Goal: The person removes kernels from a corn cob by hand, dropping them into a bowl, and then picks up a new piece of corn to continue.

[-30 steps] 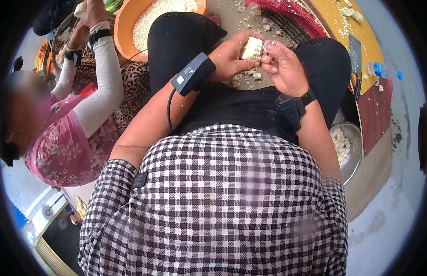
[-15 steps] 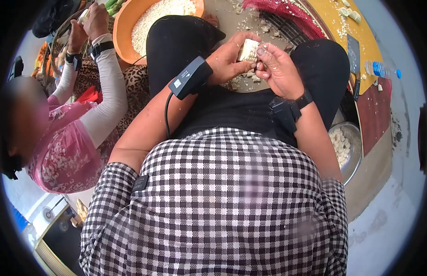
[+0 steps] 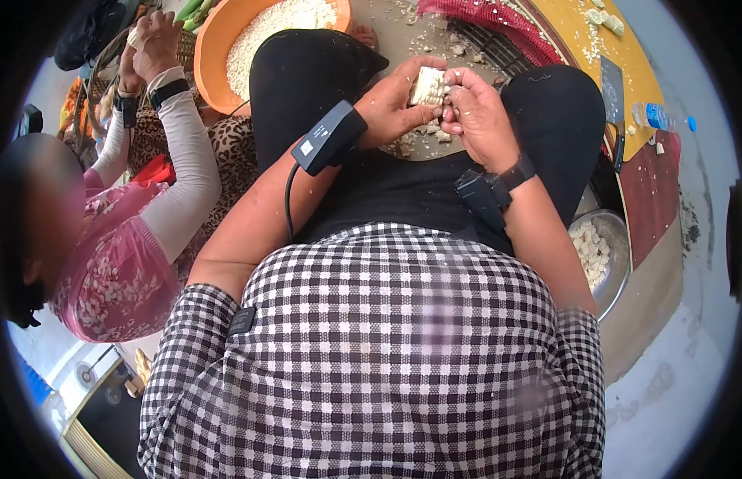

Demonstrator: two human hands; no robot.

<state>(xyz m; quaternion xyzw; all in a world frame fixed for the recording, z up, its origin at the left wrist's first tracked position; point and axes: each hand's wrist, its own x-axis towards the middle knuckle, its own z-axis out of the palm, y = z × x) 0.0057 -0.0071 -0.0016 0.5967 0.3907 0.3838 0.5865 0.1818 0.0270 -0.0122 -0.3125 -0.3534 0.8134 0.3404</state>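
Observation:
A short piece of pale corn cob (image 3: 428,86) with rows of kernels is gripped in my left hand (image 3: 391,105), thumb below and fingers above. My right hand (image 3: 482,113) is at the cob's right end, its fingers curled and its thumb and index finger pressed against the kernels. Whether loose kernels are inside the right fingers is hidden. Behind my left hand, an orange basin (image 3: 211,57) holds many loose pale kernels (image 3: 275,36). Bits of cob lie on the floor beneath my hands.
A co-worker (image 3: 119,255) sits at the left, both hands raised around a pale piece. At the right are a cleaver (image 3: 613,100) on a yellow board (image 3: 638,68), a plastic bottle (image 3: 657,117), and a metal bowl (image 3: 622,275) of cob pieces. Red mesh (image 3: 499,22) lies ahead.
My right hand has shifted slightly up and left, its fingers curling closer over the cob's end. The co-worker's hands have moved and turned around their piece.

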